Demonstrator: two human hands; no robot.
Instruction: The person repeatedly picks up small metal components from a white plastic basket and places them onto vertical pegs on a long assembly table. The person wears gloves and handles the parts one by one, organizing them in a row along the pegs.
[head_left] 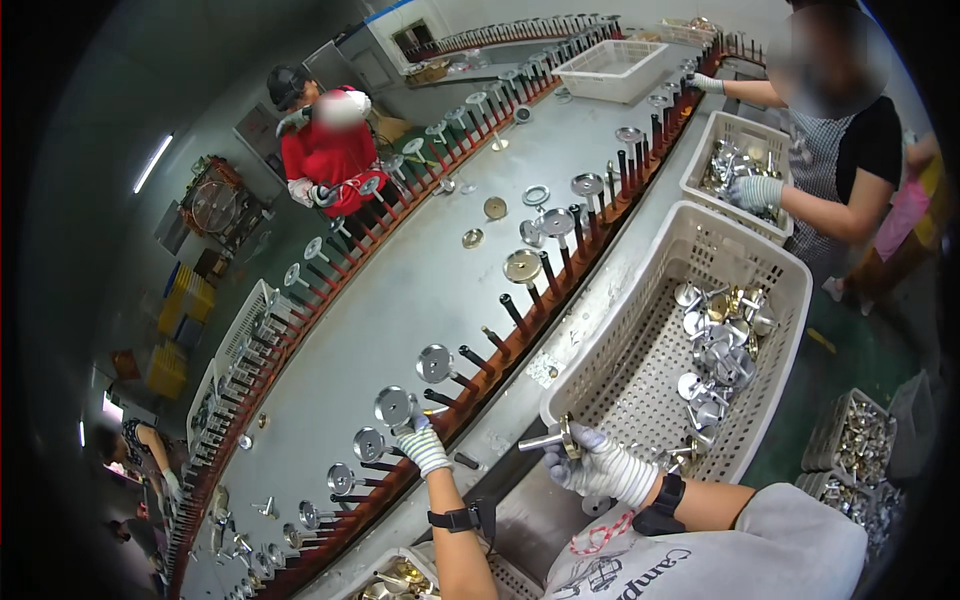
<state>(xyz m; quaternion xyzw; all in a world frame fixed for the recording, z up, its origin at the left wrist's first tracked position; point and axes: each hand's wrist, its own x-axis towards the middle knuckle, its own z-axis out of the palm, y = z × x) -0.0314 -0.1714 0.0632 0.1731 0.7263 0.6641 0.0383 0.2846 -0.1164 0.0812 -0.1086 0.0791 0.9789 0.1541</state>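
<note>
OK, left hand [425,450] at silver disc [391,405], grip unclear.
Right hand [606,469] closed on stemmed disc part [571,438], near the white basket [630,395].

A tube light [153,163] glows at left; fisheye edges curve into black.

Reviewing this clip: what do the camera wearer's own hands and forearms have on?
Left hand and right hand both wear white knit gloves with dark stripes, partly bluish grey. A black strap circles each wrist. Forearms are otherwise bare; a light grey sleeve shows on the right arm.
</note>
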